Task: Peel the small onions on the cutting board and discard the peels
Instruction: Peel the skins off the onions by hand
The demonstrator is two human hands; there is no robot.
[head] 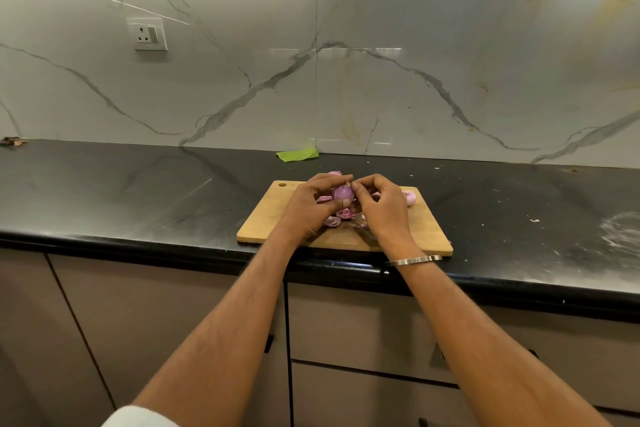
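A wooden cutting board (426, 232) lies on the black counter near its front edge. Above the board my left hand (308, 204) grips a small purple onion (342, 193). My right hand (381, 204) pinches the skin at the onion's top with thumb and forefinger. Loose pink peels (337, 218) lie on the board under my hands. Another small onion (409, 197) sits on the board just right of my right hand, and a further pink one (334, 173) peeks out behind my left hand.
The black counter (138, 191) runs left and right, backed by a marble-pattern wall. A green scrap (298, 154) lies at the wall behind the board. White smears and crumbs (620, 229) mark the counter at right. A wall socket (147, 34) sits upper left.
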